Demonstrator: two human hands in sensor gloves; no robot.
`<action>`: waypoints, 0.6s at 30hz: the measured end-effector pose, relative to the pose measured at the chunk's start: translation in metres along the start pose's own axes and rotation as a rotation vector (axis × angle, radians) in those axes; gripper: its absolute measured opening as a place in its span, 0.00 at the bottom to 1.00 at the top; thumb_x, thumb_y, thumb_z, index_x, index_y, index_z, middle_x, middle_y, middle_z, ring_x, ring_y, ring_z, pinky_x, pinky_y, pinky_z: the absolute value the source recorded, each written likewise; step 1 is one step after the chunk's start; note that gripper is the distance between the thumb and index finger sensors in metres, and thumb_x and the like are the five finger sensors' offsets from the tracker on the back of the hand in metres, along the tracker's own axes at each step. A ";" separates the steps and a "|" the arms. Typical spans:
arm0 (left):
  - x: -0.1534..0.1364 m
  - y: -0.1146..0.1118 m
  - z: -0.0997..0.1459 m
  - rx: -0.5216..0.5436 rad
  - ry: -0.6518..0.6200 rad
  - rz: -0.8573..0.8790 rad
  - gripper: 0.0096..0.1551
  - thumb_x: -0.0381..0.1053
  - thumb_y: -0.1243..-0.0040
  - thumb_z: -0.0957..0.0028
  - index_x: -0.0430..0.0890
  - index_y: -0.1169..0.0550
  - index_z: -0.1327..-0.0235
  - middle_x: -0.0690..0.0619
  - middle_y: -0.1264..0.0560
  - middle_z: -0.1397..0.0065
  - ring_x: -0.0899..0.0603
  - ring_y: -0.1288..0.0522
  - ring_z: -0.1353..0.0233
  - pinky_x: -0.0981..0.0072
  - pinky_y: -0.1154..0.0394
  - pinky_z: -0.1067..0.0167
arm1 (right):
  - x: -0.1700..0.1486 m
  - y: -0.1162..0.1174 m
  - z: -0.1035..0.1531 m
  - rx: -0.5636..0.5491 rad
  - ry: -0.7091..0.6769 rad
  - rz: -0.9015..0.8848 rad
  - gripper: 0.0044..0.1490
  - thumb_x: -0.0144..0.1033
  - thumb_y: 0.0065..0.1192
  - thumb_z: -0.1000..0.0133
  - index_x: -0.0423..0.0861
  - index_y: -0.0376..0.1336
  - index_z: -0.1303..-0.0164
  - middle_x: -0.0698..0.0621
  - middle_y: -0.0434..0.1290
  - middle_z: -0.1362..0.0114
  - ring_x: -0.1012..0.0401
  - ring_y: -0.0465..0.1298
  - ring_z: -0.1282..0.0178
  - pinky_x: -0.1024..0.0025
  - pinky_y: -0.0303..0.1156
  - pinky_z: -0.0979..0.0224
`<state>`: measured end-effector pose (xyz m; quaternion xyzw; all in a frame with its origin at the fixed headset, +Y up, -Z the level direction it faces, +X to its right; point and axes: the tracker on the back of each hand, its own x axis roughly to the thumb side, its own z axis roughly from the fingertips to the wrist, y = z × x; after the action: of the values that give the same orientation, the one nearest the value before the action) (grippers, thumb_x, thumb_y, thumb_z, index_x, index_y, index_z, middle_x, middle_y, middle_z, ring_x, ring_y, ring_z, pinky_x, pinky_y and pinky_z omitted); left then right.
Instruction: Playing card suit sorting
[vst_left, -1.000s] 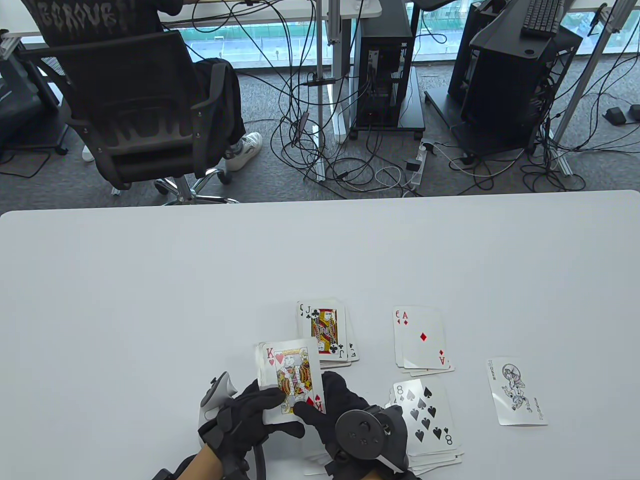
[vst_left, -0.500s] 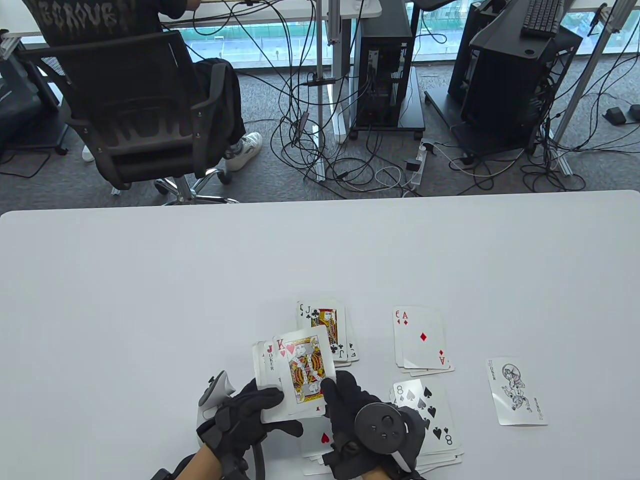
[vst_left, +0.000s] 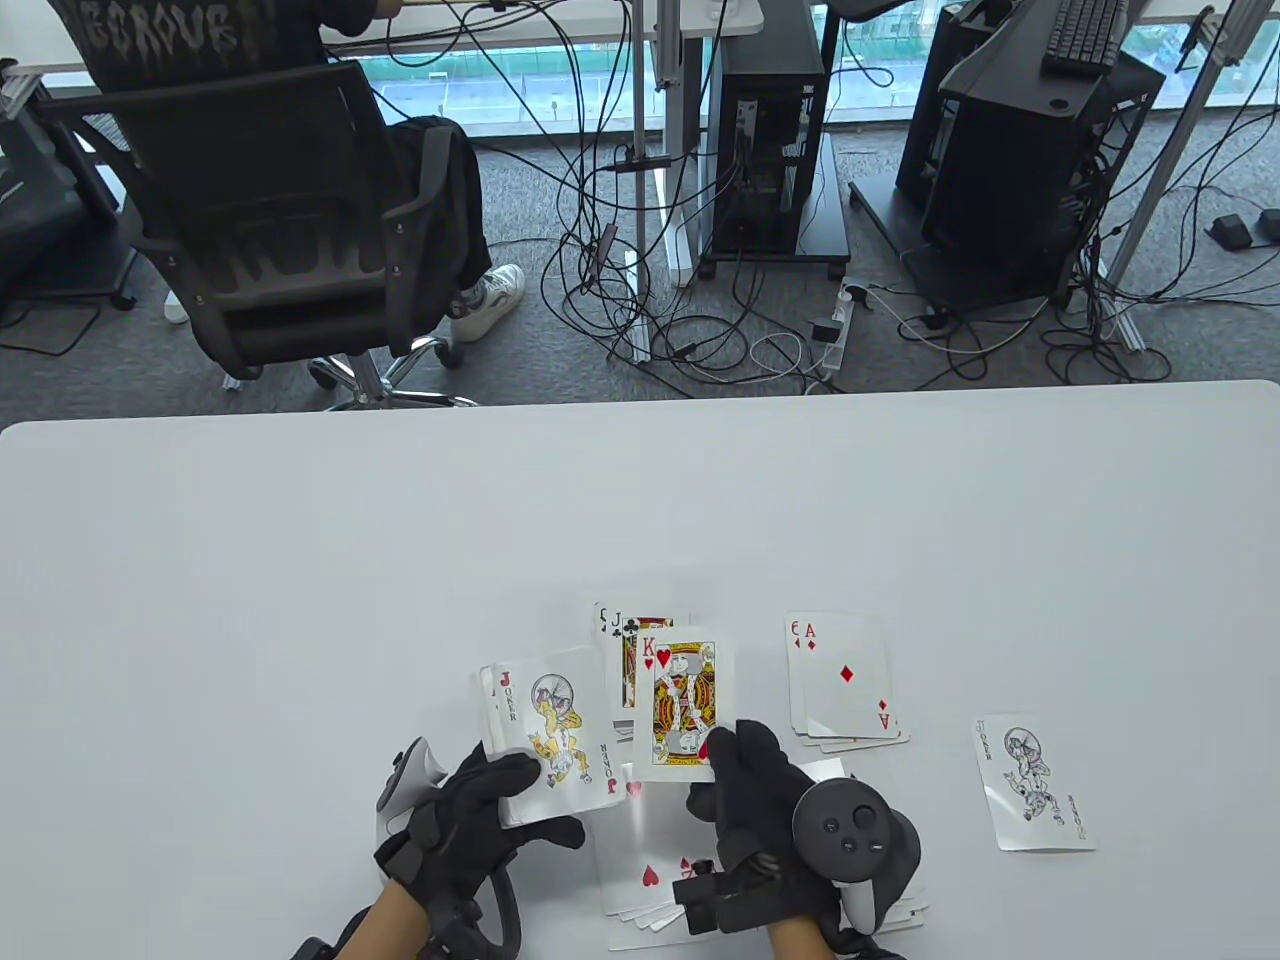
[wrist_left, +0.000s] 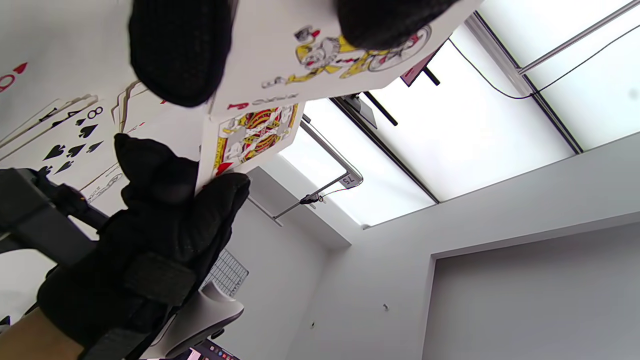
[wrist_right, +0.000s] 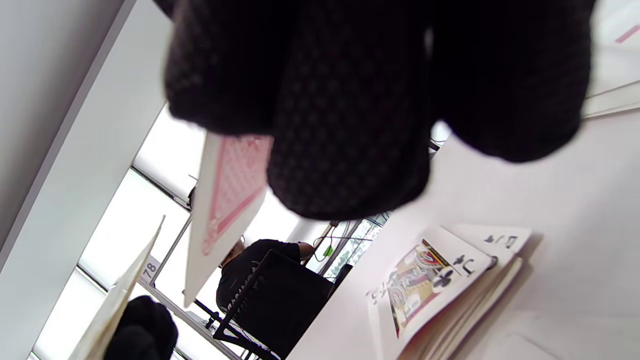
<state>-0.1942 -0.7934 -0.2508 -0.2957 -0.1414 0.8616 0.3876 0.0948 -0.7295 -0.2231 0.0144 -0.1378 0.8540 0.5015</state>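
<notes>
The right hand (vst_left: 760, 790) pinches the king of hearts (vst_left: 680, 705) by its near edge, thumb on the face and fingers behind, and holds it lifted off the counter (vst_left: 300, 560). The hearts pile (vst_left: 645, 870) lies directly beneath that hand, the clubs pile (vst_left: 625, 625) just beyond the held card, the diamonds pile (vst_left: 845, 680) off to the hand's right. The spades pile (wrist_left: 75, 142) sits mostly hidden under the right wrist. The left hand (vst_left: 470, 815) grips the remaining deck (vst_left: 545, 730), thumb across its lower face, a colour joker on top.

A single card is very light, thin, springy and slick, so a pinch at one short edge probably suffices, though it may flex or slide. Laid flat on the pile, it should slip out of square easily. A lone joker (vst_left: 1035, 785) lies far to the right.
</notes>
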 end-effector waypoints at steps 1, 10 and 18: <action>0.001 0.002 0.001 0.009 -0.007 0.003 0.28 0.52 0.50 0.35 0.59 0.43 0.24 0.56 0.38 0.19 0.41 0.31 0.23 0.54 0.21 0.40 | -0.001 0.002 -0.001 0.037 0.012 0.003 0.24 0.32 0.51 0.42 0.25 0.66 0.53 0.53 0.80 0.72 0.59 0.84 0.74 0.60 0.82 0.64; 0.004 0.008 0.003 0.045 -0.026 0.015 0.28 0.53 0.50 0.35 0.59 0.43 0.24 0.56 0.38 0.19 0.41 0.31 0.23 0.54 0.21 0.40 | -0.008 0.043 0.006 0.510 0.209 0.328 0.25 0.31 0.53 0.42 0.21 0.66 0.55 0.52 0.80 0.77 0.59 0.83 0.79 0.60 0.82 0.70; 0.003 0.007 0.003 0.050 -0.013 0.014 0.28 0.53 0.50 0.35 0.59 0.43 0.24 0.56 0.38 0.19 0.41 0.31 0.23 0.54 0.21 0.40 | 0.001 0.076 0.016 0.649 0.156 0.887 0.28 0.37 0.56 0.41 0.22 0.68 0.59 0.53 0.79 0.78 0.59 0.83 0.80 0.60 0.82 0.71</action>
<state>-0.2020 -0.7953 -0.2528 -0.2812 -0.1204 0.8694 0.3880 0.0271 -0.7678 -0.2245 0.0453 0.1770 0.9805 0.0725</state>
